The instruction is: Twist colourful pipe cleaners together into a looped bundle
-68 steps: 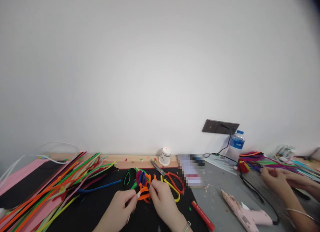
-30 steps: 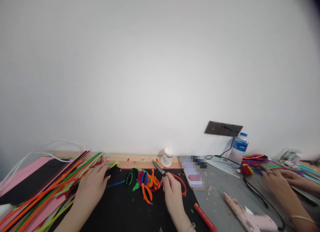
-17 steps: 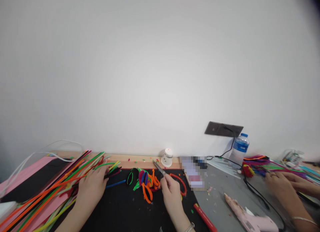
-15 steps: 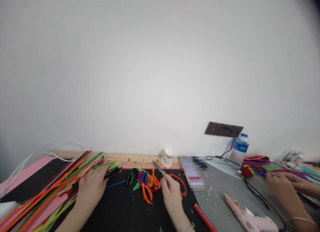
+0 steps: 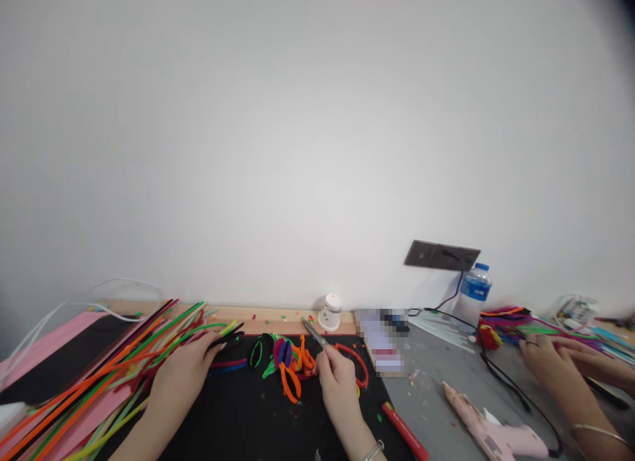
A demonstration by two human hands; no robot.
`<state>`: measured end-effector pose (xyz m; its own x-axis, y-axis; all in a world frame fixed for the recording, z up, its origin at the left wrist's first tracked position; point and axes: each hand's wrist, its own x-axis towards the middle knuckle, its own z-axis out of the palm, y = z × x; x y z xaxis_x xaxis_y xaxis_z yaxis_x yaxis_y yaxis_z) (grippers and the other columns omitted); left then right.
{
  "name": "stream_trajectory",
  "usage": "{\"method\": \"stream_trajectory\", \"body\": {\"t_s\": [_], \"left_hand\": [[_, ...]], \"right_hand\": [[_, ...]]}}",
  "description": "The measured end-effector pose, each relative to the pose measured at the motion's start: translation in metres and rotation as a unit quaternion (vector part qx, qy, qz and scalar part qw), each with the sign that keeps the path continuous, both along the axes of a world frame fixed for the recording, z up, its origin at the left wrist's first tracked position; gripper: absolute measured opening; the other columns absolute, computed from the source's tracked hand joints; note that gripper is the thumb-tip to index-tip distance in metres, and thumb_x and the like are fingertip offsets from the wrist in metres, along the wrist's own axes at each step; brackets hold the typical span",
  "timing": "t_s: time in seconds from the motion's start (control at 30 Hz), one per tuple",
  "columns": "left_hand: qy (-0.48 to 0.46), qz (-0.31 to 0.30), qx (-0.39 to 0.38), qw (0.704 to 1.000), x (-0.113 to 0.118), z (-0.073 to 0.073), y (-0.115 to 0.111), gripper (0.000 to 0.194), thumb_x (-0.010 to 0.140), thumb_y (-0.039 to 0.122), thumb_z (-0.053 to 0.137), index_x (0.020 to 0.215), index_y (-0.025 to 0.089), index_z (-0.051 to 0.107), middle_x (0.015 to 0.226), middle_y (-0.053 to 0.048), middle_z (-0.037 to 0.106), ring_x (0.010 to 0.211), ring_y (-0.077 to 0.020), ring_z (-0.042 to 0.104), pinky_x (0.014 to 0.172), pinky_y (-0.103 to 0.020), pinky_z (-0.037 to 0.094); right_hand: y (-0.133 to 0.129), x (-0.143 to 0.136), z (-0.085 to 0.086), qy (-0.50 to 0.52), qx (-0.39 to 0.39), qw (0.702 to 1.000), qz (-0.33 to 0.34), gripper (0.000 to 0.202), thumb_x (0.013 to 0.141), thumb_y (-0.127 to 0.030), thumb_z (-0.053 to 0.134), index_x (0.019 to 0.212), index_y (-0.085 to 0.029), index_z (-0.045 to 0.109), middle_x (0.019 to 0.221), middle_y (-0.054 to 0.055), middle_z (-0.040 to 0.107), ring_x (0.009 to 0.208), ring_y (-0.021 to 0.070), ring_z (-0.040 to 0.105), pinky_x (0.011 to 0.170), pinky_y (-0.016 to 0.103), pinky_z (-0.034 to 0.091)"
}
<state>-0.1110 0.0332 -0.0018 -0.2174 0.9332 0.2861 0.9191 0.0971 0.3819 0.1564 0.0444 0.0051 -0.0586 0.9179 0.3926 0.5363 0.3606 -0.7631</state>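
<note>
On the near left, the left hand (image 5: 184,372) pinches black stems (image 5: 229,335) at the bundle's (image 5: 124,368) far end; drawing out 1 lengthwise, by its tip, should keep the rest from tangling. The right hand (image 5: 338,376) grips the scissors (image 5: 317,335), blades pointing far left, best kept clear of the orange loops (image 5: 298,383). Compared with 0.5 s ago, the magenta stem (image 5: 236,362) now lies along the blue stem (image 5: 233,368), and the black tips spread farther apart.

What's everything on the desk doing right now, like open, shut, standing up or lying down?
Left hand: seems closed on black fuzzy stems
Right hand: closed on scissors
Scissors: blades look shut
Paper cup: upside down
Bottle: upright, cap on
Glue gun: lying down
Plug: in the socket
</note>
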Motion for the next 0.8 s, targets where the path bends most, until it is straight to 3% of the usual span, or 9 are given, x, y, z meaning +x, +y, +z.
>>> {"method": "stream_trajectory", "body": {"t_s": [0.1,0.27,0.37,0.63,0.73,0.8], "left_hand": [[-0.01,-0.013,0.035,0.999,0.0,-0.002,0.0,0.03,0.082,0.037,0.04,0.099,0.022,0.059,0.1,-0.006,0.068,0.094,-0.0259,0.061,0.081,-0.034,0.045],[0.035,-0.058,0.191,0.979,0.0,-0.004,-0.001,0.031,0.086,0.034,0.037,0.095,0.014,0.059,0.104,-0.013,0.064,0.103,-0.0253,0.054,0.096,-0.036,0.036],[0.039,-0.087,0.22,0.971,0.002,-0.003,-0.001,0.027,0.087,0.029,0.035,0.1,0.014,0.054,0.106,-0.013,0.061,0.106,-0.0249,0.051,0.097,-0.037,0.034],[-0.03,-0.066,0.167,0.983,0.016,-0.001,-0.004,0.024,0.086,0.026,0.028,0.092,0.016,0.049,0.086,-0.011,0.064,0.085,-0.0249,0.06,0.079,-0.034,0.045],[-0.059,-0.114,0.122,0.984,0.032,0.004,-0.011,0.027,0.086,0.028,0.029,0.102,0.016,0.048,0.099,-0.013,0.064,0.093,-0.0245,0.06,0.081,-0.033,0.045],[-0.082,-0.175,0.071,0.979,0.048,0.011,-0.019,0.027,0.088,0.029,0.029,0.103,0.019,0.049,0.099,-0.009,0.065,0.092,-0.0208,0.061,0.08,-0.028,0.045]], "right_hand": [[-0.001,0.0,0.002,-0.002,0.0,1.0,0.0,0.03,0.082,-0.023,0.036,0.053,-0.018,0.038,0.048,-0.005,0.035,0.047,0.0093,0.034,0.046,0.023,0.021],[-0.001,0.0,0.002,0.01,0.003,1.0,0.0,0.031,0.083,-0.023,0.037,0.052,-0.017,0.041,0.046,-0.005,0.036,0.046,0.0093,0.035,0.045,0.023,0.022],[-0.001,0.0,0.0,0.014,0.01,1.0,0.002,0.032,0.083,-0.024,0.037,0.053,-0.017,0.042,0.047,-0.005,0.039,0.046,0.0094,0.036,0.045,0.023,0.022],[-0.006,-0.001,0.001,0.031,-0.001,0.999,0.039,0.028,0.085,-0.022,0.036,0.058,-0.018,0.041,0.051,-0.005,0.036,0.048,0.0097,0.036,0.046,0.021,0.024],[-0.015,-0.005,0.007,0.011,0.014,0.995,0.1,0.015,0.085,-0.021,0.038,0.073,-0.018,0.047,0.06,-0.003,0.043,0.055,0.011,0.041,0.051,0.02,0.029],[-0.022,-0.009,0.01,-0.011,0.02,0.989,0.145,0.009,0.083,-0.017,0.04,0.082,-0.018,0.049,0.065,-0.003,0.046,0.057,0.0115,0.043,0.053,0.02,0.031]]}}
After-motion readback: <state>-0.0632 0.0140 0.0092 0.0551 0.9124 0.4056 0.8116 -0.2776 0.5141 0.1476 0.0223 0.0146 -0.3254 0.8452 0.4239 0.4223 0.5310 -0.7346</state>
